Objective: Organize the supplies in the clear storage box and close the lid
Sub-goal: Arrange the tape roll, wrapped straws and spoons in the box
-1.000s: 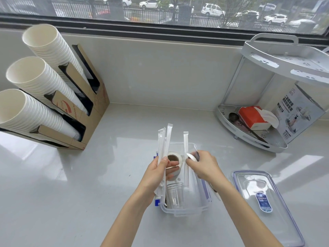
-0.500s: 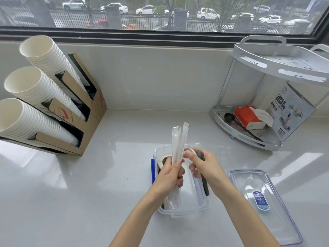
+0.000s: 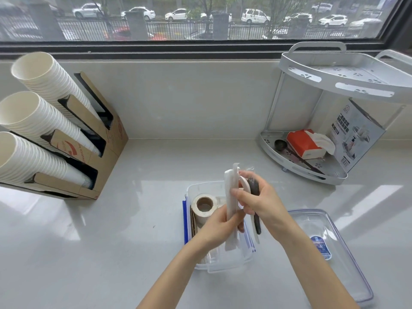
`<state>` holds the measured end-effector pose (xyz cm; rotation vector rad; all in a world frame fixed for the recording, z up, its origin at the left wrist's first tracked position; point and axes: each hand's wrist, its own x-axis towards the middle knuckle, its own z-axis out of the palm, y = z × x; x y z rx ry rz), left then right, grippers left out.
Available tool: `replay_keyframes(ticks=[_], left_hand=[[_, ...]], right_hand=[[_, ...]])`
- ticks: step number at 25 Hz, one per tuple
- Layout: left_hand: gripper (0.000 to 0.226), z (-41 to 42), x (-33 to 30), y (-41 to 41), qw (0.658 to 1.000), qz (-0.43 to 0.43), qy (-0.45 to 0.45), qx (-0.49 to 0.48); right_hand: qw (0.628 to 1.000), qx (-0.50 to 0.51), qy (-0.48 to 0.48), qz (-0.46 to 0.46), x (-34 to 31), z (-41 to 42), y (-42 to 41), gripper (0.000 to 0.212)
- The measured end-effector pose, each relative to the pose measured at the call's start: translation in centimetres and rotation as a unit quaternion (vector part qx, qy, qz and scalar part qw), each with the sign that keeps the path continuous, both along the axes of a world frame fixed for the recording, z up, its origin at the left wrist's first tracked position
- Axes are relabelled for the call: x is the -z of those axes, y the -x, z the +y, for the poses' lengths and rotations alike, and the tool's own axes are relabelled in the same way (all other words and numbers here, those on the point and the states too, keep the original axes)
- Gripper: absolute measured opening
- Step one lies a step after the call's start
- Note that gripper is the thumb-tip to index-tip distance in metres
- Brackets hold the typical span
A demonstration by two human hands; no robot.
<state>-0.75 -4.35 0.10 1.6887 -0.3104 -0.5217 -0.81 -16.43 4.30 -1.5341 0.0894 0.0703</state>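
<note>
Hands meet over the clear plastic storage box [image 3: 219, 263] on the pale grey countertop [image 3: 111, 241], and we see our left hand [image 3: 217, 226] clenched around a bundle of white paper-wrapped straws [image 3: 230, 208], holding them upright above the box. Our right hand [image 3: 259, 200] has its fingers wrapped around a white plastic spoon and a black plastic spoon [image 3: 256, 210], their handles hanging down over the box's right edge, while its fingertips touch the straws. Both hands cover much of the box's opening. Inside, at the left, a roll of beige paper tape [image 3: 204, 207] stands beside brown cardboard sleeves [image 3: 193, 221]. The transparent rectangular lid [image 3: 330, 253] with its blue label lies flat just right of the box, off it. Well to the left, stacked white paper cups [image 3: 40, 121] lean out of a brown cardboard holder [image 3: 111, 139]; at the back right a white metal corner rack [image 3: 334, 121] carries an orange tissue pack [image 3: 302, 143] and a printed carton [image 3: 354, 134].
</note>
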Motion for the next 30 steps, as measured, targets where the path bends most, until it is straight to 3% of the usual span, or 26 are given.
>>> replay_keyframes(ticks=[5, 9, 12, 17, 23, 30], left_hand=[[0.013, -0.5, 0.1, -0.4, 1.0, -0.02, 0.002, -0.005], [0.027, -0.5, 0.6, -0.1, 0.999, -0.044, -0.025, 0.008], [0.019, -0.7, 0.9, 0.1, 0.997, -0.05, -0.048, 0.023], [0.017, -0.9, 1.7, 0.4, 0.994, -0.049, -0.096, 0.009], [0.027, -0.7, 2.8, 1.0, 0.99, -0.066, -0.128, 0.018], [0.017, -1.5, 2.9, 0.6, 0.993, 0.032, -0.103, -0.052]], right_hand=[[0.999, 0.003, 0.019, 0.032, 1.7, -0.2, 1.1, 0.021], [0.999, 0.025, -0.004, 0.031, 1.9, -0.6, 1.8, 0.016], [0.999, 0.021, -0.029, 0.016, 1.9, -0.4, 1.7, 0.012], [0.998, 0.01, 0.048, 0.034, 3.5, 0.5, 1.8, 0.012], [0.996, 0.033, 0.058, 0.067, 4.4, 0.2, 1.4, 0.017], [0.99, 0.108, -0.005, 0.091, 4.1, -1.4, 0.9, 0.015]])
